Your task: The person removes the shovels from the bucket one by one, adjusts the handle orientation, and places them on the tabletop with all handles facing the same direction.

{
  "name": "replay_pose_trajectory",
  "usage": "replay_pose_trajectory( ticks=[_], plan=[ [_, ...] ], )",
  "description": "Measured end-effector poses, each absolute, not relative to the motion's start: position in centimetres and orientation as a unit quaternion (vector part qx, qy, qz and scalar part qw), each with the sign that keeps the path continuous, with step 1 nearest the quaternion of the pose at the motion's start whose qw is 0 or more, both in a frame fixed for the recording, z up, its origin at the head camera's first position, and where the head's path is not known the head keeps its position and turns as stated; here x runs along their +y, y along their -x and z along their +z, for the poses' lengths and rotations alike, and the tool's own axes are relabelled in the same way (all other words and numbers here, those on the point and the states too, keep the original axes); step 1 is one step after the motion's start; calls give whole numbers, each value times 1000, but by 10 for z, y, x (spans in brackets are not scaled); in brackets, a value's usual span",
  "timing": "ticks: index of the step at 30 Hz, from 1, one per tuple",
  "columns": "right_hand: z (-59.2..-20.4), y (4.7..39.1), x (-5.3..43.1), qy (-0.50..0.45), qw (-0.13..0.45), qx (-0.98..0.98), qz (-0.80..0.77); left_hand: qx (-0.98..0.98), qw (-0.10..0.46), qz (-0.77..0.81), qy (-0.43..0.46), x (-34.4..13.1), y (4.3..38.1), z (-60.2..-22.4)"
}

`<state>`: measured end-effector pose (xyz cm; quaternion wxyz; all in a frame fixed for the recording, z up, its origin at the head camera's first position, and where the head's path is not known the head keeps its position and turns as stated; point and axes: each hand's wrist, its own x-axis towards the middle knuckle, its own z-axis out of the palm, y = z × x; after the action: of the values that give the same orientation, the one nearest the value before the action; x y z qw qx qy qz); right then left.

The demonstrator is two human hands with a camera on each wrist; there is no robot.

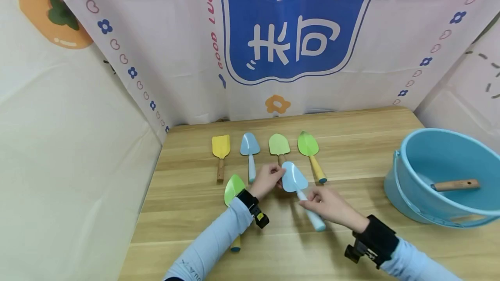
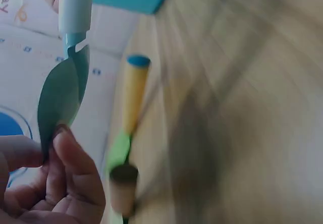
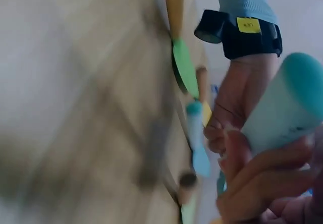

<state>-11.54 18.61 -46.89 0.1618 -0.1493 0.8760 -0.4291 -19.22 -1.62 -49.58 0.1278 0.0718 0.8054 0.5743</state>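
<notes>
A light blue toy trowel [image 1: 294, 178] is held above the table between both hands. My left hand [image 1: 268, 179] pinches the tip of its blade between thumb and fingers, seen close up in the left wrist view. Around its pale blue handle [image 3: 282, 108] curl the fingers of my right hand [image 1: 327, 205]. Behind lie a yellow shovel [image 1: 221, 146], another blue trowel [image 1: 250, 144], a pale green shovel [image 1: 279, 144] and a green trowel with a yellow handle [image 1: 308, 144]. Under my left forearm lies a second green trowel [image 1: 234, 187], partly hidden.
A blue bucket [image 1: 406, 194] stands at the right of the wooden table [image 1: 351, 142], with a wooden-handled tool [image 1: 457, 185] inside. A printed cloth [image 1: 187, 55] hangs along the back edge, and pale cloth covers the left side.
</notes>
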Motion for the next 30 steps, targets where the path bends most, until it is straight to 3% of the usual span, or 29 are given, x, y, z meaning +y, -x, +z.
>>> replay_pose_trajectory(
  ticks=[7, 13, 19, 30],
  plan=[
    [-491, 120, 152, 160, 217, 846, -460, 850, 111, 509, -84, -44, 187, -497],
    [-502, 124, 134, 157, 241, 837, -466, 875, 130, 462, -69, -54, 183, -501],
    [-515, 119, 120, 156, 278, 817, -480, 928, 92, 348, -95, -54, 175, -504],
    [-527, 117, 108, 140, 283, 815, -486, 959, 64, 260, -95, -55, 165, -511]
  ],
)
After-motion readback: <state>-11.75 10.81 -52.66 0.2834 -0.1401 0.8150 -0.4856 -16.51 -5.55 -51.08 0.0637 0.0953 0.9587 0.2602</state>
